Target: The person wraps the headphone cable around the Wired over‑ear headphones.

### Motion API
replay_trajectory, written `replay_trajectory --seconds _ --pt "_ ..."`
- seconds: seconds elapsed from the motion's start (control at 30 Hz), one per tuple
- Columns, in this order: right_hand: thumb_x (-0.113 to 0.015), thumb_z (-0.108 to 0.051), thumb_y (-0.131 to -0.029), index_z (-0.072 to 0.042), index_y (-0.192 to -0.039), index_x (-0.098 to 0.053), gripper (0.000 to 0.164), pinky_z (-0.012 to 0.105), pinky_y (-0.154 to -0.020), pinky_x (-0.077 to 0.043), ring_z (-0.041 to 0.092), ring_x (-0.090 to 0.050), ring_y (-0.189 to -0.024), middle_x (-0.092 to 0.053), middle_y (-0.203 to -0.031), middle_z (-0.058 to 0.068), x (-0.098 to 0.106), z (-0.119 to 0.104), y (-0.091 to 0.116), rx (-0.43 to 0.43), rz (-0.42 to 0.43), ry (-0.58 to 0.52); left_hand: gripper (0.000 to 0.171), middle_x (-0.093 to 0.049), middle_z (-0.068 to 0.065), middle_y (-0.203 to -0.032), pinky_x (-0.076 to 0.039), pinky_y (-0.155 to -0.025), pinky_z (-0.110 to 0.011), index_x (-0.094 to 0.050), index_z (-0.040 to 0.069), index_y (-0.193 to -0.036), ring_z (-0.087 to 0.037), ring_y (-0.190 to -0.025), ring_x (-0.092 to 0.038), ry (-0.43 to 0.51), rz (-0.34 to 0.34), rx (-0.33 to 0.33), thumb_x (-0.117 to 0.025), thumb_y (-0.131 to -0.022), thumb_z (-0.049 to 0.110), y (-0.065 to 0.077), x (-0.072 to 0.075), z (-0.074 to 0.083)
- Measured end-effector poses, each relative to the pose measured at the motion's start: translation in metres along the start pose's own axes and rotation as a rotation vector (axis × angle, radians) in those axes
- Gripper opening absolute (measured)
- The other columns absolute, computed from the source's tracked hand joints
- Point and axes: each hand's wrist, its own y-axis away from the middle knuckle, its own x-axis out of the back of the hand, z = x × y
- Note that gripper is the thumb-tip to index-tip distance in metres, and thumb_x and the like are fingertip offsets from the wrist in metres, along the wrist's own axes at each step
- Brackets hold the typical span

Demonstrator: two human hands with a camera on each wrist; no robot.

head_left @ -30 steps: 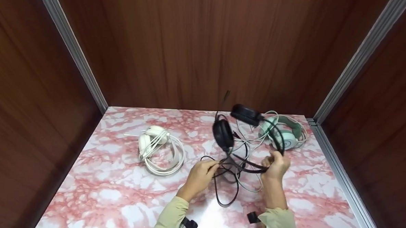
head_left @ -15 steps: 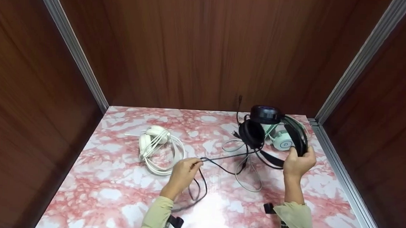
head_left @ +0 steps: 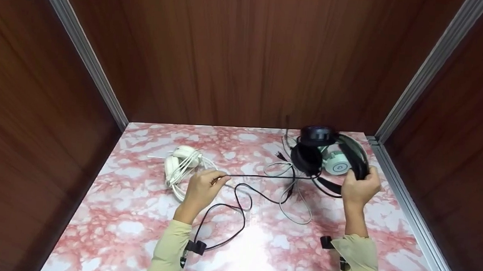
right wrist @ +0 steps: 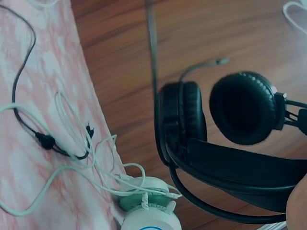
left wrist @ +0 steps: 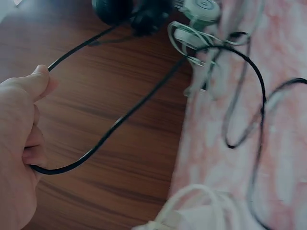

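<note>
My right hand (head_left: pixel 360 188) grips the headband of a black headset (head_left: pixel 307 158), held up over the right side of the table. In the right wrist view its two ear cups and a thin microphone boom (right wrist: pixel 204 64) show, with the headband (right wrist: pixel 240 167) running to my hand. My left hand (head_left: pixel 203 187) pinches the headset's black cable (head_left: pixel 260 176), which stretches nearly straight between the hands. In the left wrist view the cable (left wrist: pixel 120 122) also leaves the lower fingers and hangs in a curve. The rest of it lies in loops on the table, in front of the left forearm.
White headphones (head_left: pixel 183 159) with a bundled cord lie at the left, partly behind my left hand. Mint-green headphones (head_left: pixel 338 163) lie behind the black headset, and their pale cord (head_left: pixel 297 219) crosses the black cable. Brown wood panels (head_left: pixel 245 58) enclose the marbled table (head_left: pixel 127 228).
My left hand has moved left and slightly away from me, drawing the cable out straight. My right hand has carried the headset to the right, over the mint-green headphones.
</note>
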Motion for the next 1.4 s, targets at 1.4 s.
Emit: replay_trajectory --seconds 1.4 --pt "-0.029 0.021 -0.074 0.003 -0.129 -0.055 0.064 0.02 -0.037 -0.014 0.01 -0.017 -0.038 -0.046 -0.065 0.001 -0.027 -0.03 0.018 -0.357 -1.516 -1.578 0.014 -0.067 -0.017 -0.092 -0.048 -0.073 -0.026 -0.07 -0.007 -0.097 -0.015 -0.081 -0.057 0.528 -0.286 0.315 -0.063 -0.094 0.005 -0.117 0.021 -0.03"
